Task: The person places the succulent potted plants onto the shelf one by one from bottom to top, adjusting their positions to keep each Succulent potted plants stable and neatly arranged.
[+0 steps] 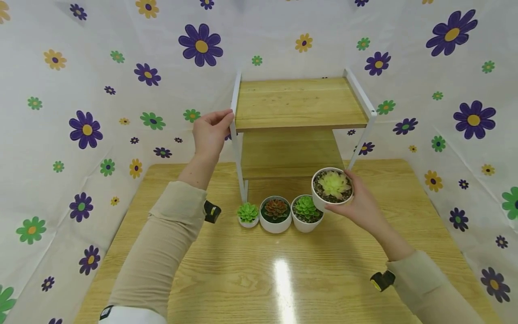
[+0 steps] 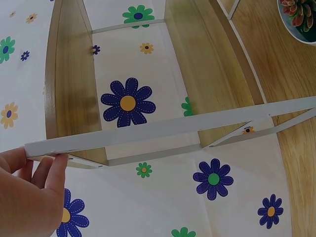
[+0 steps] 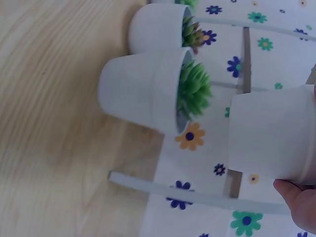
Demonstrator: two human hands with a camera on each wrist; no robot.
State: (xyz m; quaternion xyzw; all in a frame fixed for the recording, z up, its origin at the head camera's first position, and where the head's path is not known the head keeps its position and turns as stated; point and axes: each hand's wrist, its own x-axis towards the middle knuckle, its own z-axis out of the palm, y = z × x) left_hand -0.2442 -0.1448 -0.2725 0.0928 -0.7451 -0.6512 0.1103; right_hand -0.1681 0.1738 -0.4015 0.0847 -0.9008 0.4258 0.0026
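Note:
My left hand [image 1: 210,135] pinches the upper left corner of the white frame on a two-tier wooden shelf [image 1: 299,105]. In the left wrist view, its fingers curl round the end of the frame's upright [image 2: 148,131]. My right hand [image 1: 364,209] grips a white pot with a pale yellow-green succulent [image 1: 332,185], raised off the table in front of the shelf's right side. The right wrist view shows this pot [image 3: 271,136] side-on, with part of the hand cut off by the edge. Just left of it and lower stands a white pot with a green succulent [image 1: 306,212].
A pot with a reddish-brown succulent [image 1: 275,215] and a smaller pot with a light green one [image 1: 247,214] continue the row on the wooden table [image 1: 226,274]. Behind and at both sides hangs a white flower-print cloth [image 1: 259,31]. The shelf's lower board [image 1: 291,153] shows beneath the top.

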